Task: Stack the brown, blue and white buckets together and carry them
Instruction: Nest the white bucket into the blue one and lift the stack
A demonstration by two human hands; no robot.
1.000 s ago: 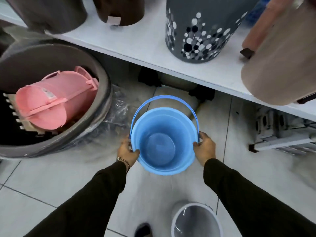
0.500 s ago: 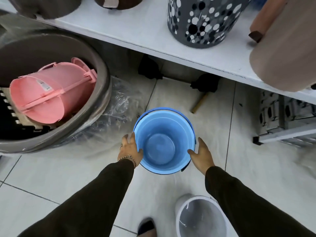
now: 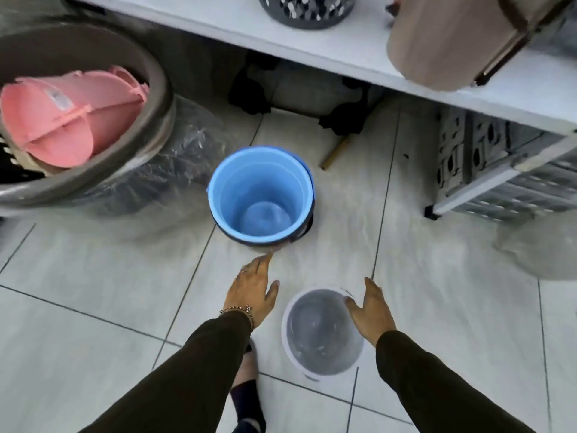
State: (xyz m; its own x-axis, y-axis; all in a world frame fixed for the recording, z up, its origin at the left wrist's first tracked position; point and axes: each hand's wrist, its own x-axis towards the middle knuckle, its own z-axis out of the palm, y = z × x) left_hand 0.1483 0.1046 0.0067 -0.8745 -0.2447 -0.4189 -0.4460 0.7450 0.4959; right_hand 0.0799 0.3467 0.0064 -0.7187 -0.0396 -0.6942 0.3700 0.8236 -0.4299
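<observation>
The blue bucket (image 3: pixel 260 195) stands upright on the tiled floor, nested in a darker bucket (image 3: pixel 265 242) of which only a thin rim shows below it. Nearer to me stands the white bucket (image 3: pixel 321 334), upright with nothing inside. My left hand (image 3: pixel 253 290) hovers open between the two buckets, fingertips just short of the dark rim. On the right side of the white bucket my right hand (image 3: pixel 370 309) is open, fingers at its rim. Neither hand holds anything.
A large grey tub (image 3: pixel 93 179) with a pink bin (image 3: pixel 71 117) inside it fills the left. A white shelf (image 3: pixel 343 54) with a dotted grey basket (image 3: pixel 307 10) and a beige bin (image 3: pixel 443 42) overhangs the back. A grey crate (image 3: pixel 505 170) sits right. My foot (image 3: pixel 248 389) is below.
Both hands have let go of the blue bucket, which now sits in the darker one on the floor, and have drawn back towards the white bucket. The view has tilted down.
</observation>
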